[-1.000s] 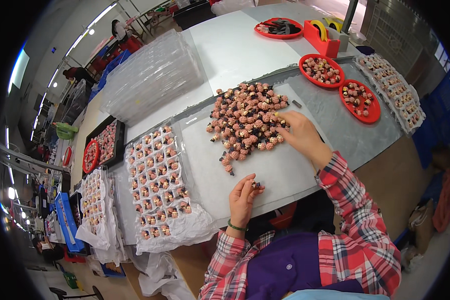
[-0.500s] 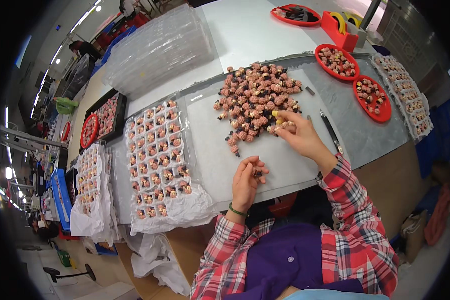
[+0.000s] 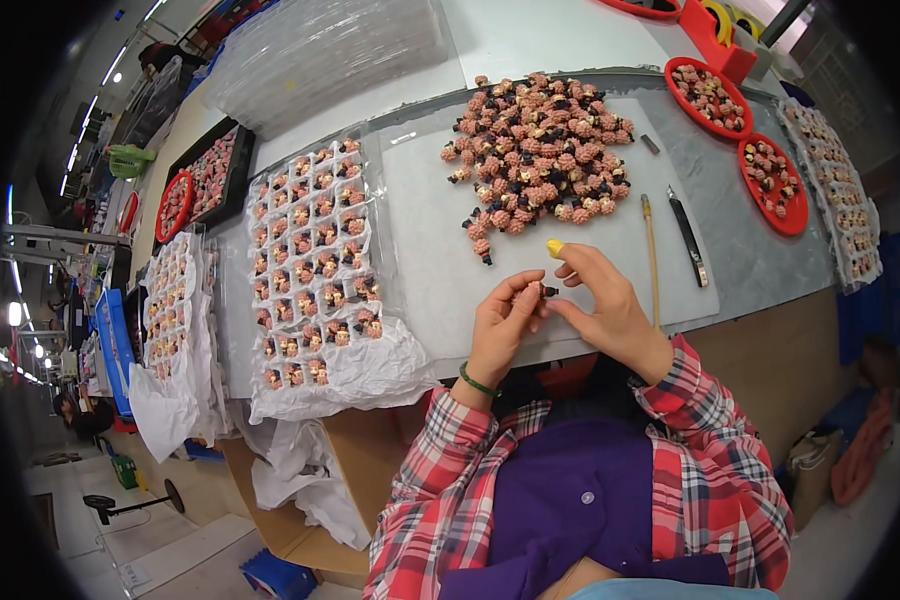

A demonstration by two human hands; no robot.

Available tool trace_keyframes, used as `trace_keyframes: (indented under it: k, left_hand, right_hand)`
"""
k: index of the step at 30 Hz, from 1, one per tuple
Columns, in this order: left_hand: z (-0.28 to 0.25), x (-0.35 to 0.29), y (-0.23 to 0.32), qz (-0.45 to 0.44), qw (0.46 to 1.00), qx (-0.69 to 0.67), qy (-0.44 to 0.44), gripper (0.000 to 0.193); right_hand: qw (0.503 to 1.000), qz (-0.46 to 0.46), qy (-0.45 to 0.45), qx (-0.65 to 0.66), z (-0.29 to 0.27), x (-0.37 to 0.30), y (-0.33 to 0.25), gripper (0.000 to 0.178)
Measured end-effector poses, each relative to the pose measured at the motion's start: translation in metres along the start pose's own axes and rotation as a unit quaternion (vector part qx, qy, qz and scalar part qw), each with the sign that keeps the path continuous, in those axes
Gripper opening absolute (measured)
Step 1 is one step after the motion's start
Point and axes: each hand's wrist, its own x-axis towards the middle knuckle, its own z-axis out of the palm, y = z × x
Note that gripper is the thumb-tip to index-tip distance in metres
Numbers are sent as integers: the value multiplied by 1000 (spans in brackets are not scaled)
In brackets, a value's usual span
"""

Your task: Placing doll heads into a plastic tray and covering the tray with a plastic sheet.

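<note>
Left hand (image 3: 502, 325): fingers curled, pinching a small pink-and-black piece (image 3: 543, 292) at its tips.
Right hand (image 3: 602, 300): touching the same piece from the right; a yellow cot covers one fingertip.
Piece: between both hands, just above the white mat (image 3: 440, 250).
Pile of pieces (image 3: 540, 150): beyond the hands.
Filled tray (image 3: 315, 270): left of the mat.

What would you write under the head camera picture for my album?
Both hands, left hand and right hand, pinch one small pink-and-black piece beside a pile of similar pieces and a filled compartment tray.
</note>
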Motion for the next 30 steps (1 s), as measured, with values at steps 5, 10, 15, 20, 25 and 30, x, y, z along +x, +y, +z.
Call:
trace_keyframes:
  k: [5,10,15,20,25,30]
  left_hand:
    - [-2,2,-1,18,999,-5,-45,31]
    - [-4,1,-2,13,998,9,-54,31]
    - [8,-2,3,11,994,-104,-30,31]
    - [-1,-2,-4,49,997,-1,-51,32]
    - [10,-10,1,70,994,60,-64,44]
    - [9,-21,0,135,973,181,-50,50]
  right_hand:
    - [997,48,33,43,4,-12,5,54]
    - [996,56,25,72,6,-16,9,38]
    - [990,83,44,106,-2,-12,10,30]
    - [990,96,3,104,-11,-12,8,27]
    - [966,191,-17,173,-6,-17,8,25]
    - [944,208,-29,255,6,-15,6,24]
